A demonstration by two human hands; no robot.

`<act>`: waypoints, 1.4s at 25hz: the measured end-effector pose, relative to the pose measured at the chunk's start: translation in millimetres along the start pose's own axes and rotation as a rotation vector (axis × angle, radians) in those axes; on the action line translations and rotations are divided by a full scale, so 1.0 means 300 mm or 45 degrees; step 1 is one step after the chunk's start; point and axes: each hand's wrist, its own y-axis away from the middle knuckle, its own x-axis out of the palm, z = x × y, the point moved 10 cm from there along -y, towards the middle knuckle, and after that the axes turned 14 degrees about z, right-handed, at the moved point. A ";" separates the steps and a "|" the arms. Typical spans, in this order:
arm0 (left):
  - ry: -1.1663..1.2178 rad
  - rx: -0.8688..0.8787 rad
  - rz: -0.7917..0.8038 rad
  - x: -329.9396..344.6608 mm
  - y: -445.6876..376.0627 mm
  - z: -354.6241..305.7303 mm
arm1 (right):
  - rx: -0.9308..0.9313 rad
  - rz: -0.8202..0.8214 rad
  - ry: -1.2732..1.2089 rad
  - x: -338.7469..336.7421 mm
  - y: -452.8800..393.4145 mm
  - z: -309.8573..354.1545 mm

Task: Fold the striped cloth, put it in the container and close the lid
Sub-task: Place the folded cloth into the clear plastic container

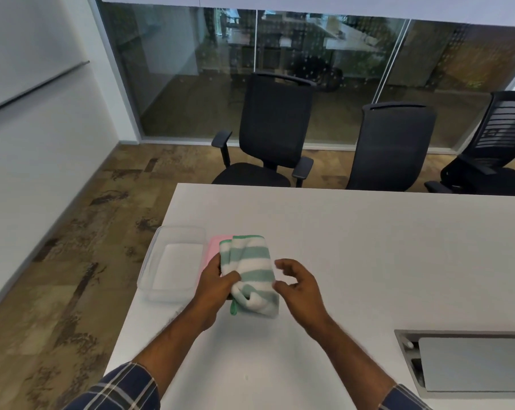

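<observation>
The green-and-white striped cloth (250, 270) is folded into a thick bundle just above the white table. My left hand (217, 285) grips its left side, thumb on top. My right hand (297, 287) hovers at the cloth's right edge with fingers curled and apart, holding nothing. A clear plastic container (173, 264) stands open near the table's left edge, left of the cloth. A pink lid (212, 250) lies flat between the container and the cloth, partly hidden under the cloth and my left hand.
The white table (368, 247) stretches to the right and far side. A grey cable hatch (469, 362) is set into it at the near right. Three black office chairs (274, 128) stand beyond the far edge, before a glass wall.
</observation>
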 end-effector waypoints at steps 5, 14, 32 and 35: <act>-0.029 -0.024 0.126 -0.102 -0.027 -0.028 | 0.322 0.320 -0.447 0.152 -0.065 -0.110; -0.058 0.058 0.138 -0.373 -0.031 -0.095 | 0.029 0.093 -0.206 0.337 -0.258 0.034; -1.859 -0.292 0.084 -0.620 -0.275 0.121 | 0.025 0.471 1.303 0.764 -0.507 -0.055; -1.753 -0.151 0.077 -0.575 -0.277 0.117 | -0.043 0.216 1.065 0.663 -0.529 -0.030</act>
